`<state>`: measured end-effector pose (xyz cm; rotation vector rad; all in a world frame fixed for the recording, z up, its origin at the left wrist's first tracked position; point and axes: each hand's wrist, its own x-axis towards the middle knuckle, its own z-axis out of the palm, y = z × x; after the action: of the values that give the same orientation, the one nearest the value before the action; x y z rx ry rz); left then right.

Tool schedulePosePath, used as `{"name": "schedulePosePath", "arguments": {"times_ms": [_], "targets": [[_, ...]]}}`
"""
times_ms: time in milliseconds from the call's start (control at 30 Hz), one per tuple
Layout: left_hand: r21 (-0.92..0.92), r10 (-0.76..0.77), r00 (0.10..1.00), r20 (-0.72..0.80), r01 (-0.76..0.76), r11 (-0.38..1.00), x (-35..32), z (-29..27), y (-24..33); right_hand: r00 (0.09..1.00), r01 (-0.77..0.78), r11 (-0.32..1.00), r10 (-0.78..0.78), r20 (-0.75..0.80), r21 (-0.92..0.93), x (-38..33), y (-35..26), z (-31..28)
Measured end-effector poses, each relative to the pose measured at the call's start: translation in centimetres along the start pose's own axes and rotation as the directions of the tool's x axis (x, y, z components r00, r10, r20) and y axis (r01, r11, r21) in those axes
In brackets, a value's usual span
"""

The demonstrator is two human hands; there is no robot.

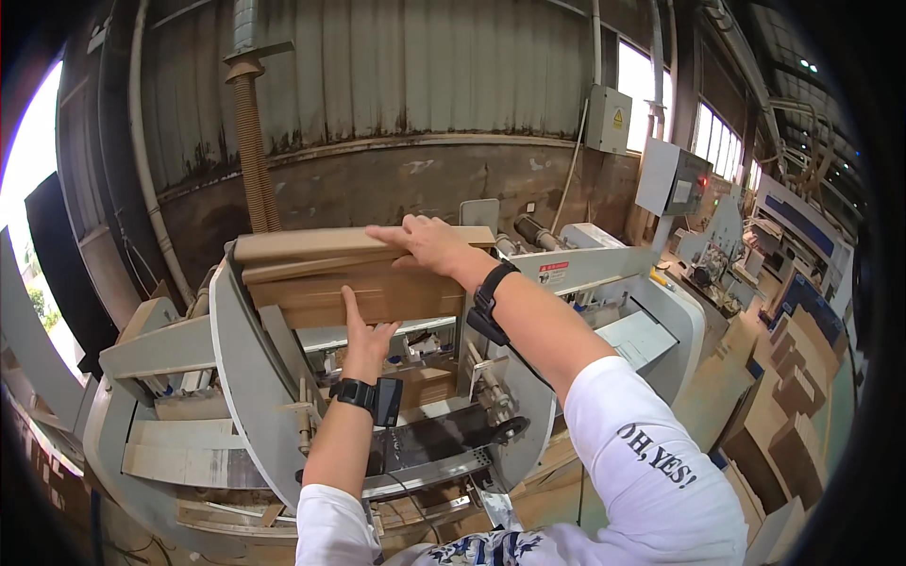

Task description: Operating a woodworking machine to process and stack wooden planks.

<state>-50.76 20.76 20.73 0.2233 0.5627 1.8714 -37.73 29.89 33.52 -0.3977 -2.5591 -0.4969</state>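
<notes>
A stack of flat brown wooden boards (415,294) sits between the upright grey side plates at the top of a machine (236,358). My right hand (429,247) lies over the uppermost board (311,245), its fingers stretched to the left along the top and its thumb side against the front. Lower down, my left hand (366,338) holds the stack from beneath, thumb up on the front face and fingertips partly hidden under the lower edge. The top boards rest slightly askew on those below. More wood (425,385) shows inside the machine under the stack.
A black roller bed (439,443) with a handwheel (511,431) lies below my hands. A ribbed duct (250,141) rises behind the machine at left. To the right stand a control box (672,179) and stacked boards (797,391).
</notes>
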Motion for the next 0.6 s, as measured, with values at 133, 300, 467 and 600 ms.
{"name": "schedulePosePath", "arguments": {"times_ms": [133, 300, 467, 600], "targets": [[-0.026, 0.007, 0.995, 0.097, -0.004, 1.000, 0.0, -1.9, -1.5, 0.984, 0.000, 1.000, 0.006, 0.176, -0.030, -0.6, -0.3, 0.7], [0.009, 0.008, 0.995, 0.096, -0.009, 1.000, -0.1, -4.5, -2.2, 0.983, 0.045, 0.992, -0.023, 0.181, -0.116, 0.2, -0.1, 2.1], [0.044, 0.040, 0.993, 0.109, -0.045, 0.998, 0.5, -7.0, -3.4, 0.998, -0.021, 0.998, 0.024, 0.057, -0.052, -0.7, -1.1, 3.2], [0.018, 0.020, 0.998, 0.065, -0.021, 1.000, 0.2, -7.5, -4.1, 0.990, 0.012, 1.000, -0.010, 0.141, -0.012, -1.9, -1.4, 4.7]]}}
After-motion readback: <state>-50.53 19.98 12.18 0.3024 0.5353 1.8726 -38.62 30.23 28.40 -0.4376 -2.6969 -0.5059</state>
